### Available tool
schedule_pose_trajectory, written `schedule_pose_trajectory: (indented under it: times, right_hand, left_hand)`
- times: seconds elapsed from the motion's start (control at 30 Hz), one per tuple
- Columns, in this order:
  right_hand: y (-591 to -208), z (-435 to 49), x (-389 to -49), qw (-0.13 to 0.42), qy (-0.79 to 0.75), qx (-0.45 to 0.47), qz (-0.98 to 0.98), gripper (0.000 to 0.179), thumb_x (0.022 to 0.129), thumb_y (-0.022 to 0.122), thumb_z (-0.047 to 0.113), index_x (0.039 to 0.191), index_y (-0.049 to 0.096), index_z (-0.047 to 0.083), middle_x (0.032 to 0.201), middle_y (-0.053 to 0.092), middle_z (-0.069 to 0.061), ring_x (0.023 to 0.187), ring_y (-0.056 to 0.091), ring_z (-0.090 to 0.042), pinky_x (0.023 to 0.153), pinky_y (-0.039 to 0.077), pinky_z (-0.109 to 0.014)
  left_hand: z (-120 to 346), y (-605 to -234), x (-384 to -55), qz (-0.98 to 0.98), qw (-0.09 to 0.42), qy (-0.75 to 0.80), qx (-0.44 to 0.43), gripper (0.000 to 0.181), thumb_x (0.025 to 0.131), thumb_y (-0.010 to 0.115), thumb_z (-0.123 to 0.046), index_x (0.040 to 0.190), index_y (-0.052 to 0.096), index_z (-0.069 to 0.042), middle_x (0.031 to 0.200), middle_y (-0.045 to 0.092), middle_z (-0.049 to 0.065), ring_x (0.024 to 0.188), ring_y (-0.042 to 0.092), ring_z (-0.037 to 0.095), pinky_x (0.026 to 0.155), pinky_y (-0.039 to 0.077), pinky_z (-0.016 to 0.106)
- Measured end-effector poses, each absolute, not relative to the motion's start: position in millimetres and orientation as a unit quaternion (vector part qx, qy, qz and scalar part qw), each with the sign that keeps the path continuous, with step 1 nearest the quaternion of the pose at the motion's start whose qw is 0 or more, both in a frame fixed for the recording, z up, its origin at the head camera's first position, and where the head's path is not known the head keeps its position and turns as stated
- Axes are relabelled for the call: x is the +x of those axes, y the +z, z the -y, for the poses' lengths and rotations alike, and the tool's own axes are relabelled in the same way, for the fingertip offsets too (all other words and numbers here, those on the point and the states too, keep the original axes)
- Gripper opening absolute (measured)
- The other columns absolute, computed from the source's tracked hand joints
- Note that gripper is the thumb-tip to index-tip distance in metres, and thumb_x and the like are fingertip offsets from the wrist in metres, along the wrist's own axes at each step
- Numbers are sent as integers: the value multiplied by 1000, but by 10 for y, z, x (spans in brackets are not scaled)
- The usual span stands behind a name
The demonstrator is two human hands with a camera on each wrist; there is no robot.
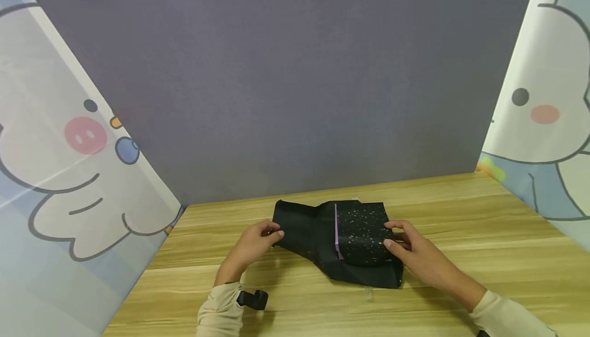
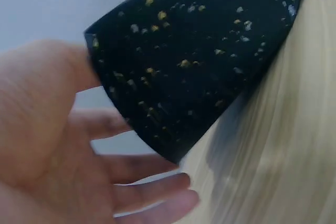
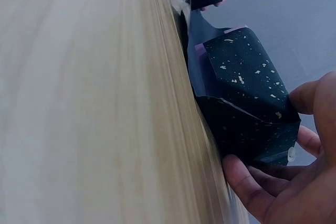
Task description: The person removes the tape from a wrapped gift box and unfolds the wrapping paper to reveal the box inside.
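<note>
A sheet of black wrapping paper, speckled gold and white on its outer side, lies plain side up on the table. On its right part the paper is folded over a purple box, whose left edge shows. My left hand pinches the paper's left end and holds it raised off the table; in the left wrist view the speckled underside faces the camera. My right hand grips the right end of the covered box, thumb and fingers spread around the folded paper. Most of the box is hidden.
The wood-grain table ends at a grey panel behind. Cartoon-printed sheets stand at left and right. A bit of clear tape sits in front of the paper. A small whitish piece shows by the right fingers.
</note>
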State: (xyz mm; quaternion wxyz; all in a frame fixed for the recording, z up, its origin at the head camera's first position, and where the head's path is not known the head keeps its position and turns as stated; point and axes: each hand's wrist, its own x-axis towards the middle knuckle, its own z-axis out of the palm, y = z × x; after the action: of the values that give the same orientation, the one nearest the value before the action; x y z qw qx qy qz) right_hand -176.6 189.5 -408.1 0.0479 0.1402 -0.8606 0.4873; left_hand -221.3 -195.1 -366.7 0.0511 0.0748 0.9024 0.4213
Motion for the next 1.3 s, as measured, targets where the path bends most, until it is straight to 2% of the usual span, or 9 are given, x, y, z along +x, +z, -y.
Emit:
schedule_pose_trajectory:
  times: [0.13,0.37,0.47,0.7,0.87,0.97,1.1,1.2,1.3]
  right_hand:
    - [-4084,-1889,-1766,46,489,141,860,46,105,56,34,141,44,9,141,49,-30,122,56,-44,91,52,-50]
    - [-4077,-1884,-1752,43,490,140,859,47,105,55,35,142,44,9,142,48,-30,123,55,-44,91,52,-51]
    - [-4075,-1886,-1744,41,490,137,860,48,105,55,35,142,43,9,142,48,-30,124,54,-45,92,51,-52]
    - [-4062,-1893,-1736,38,489,135,861,48,105,55,35,143,43,8,142,48,-31,125,53,-45,91,51,-52]
    - [-4045,-1886,-1748,28,491,141,859,48,105,55,35,143,42,8,143,47,-31,127,52,-45,92,52,-50]
    - [-4042,-1885,-1752,30,489,144,860,47,105,54,35,143,43,9,143,48,-30,128,52,-44,92,52,-49]
    - [-4046,-1890,-1758,36,483,143,863,46,105,54,34,143,45,11,144,48,-29,128,51,-45,92,52,-49]
    - [-4051,-1892,-1758,36,480,143,865,46,105,55,35,143,47,11,144,47,-29,128,51,-46,93,51,-51]
    - [-4052,-1891,-1757,34,479,142,865,46,105,55,35,143,47,12,144,47,-29,128,51,-46,93,51,-51]
  left_hand:
    - [2006,-3679,-2208,-907,101,395,103,53,95,71,-33,140,57,-8,147,47,21,133,45,44,99,43,57]
    - [1916,-3733,-2197,-921,161,328,134,74,86,82,-27,149,48,-10,157,29,26,144,26,46,108,32,62]
    - [1852,-3755,-2202,-934,164,289,134,78,83,84,-29,151,47,-14,161,21,26,147,18,46,107,30,64]
    - [1719,-3761,-2157,-960,148,184,151,81,80,87,-31,150,49,-18,164,19,18,149,8,47,103,36,65]
    - [1694,-3700,-2102,-965,159,158,139,82,78,87,-34,150,50,-19,162,26,16,150,7,44,103,37,64]
    - [1673,-3678,-2092,-966,166,152,131,77,80,85,-36,148,52,-18,160,31,17,150,10,43,109,28,64]
    - [1601,-3685,-2087,-968,146,149,136,71,83,83,-37,143,57,-11,157,35,20,149,16,44,114,17,63]
    - [1533,-3716,-2076,-967,131,166,143,68,82,83,-33,140,59,-7,156,37,21,146,23,44,113,25,61]
    - [1472,-3744,-2060,-965,125,174,151,67,81,85,-28,139,59,-8,154,39,21,144,29,44,108,34,60]
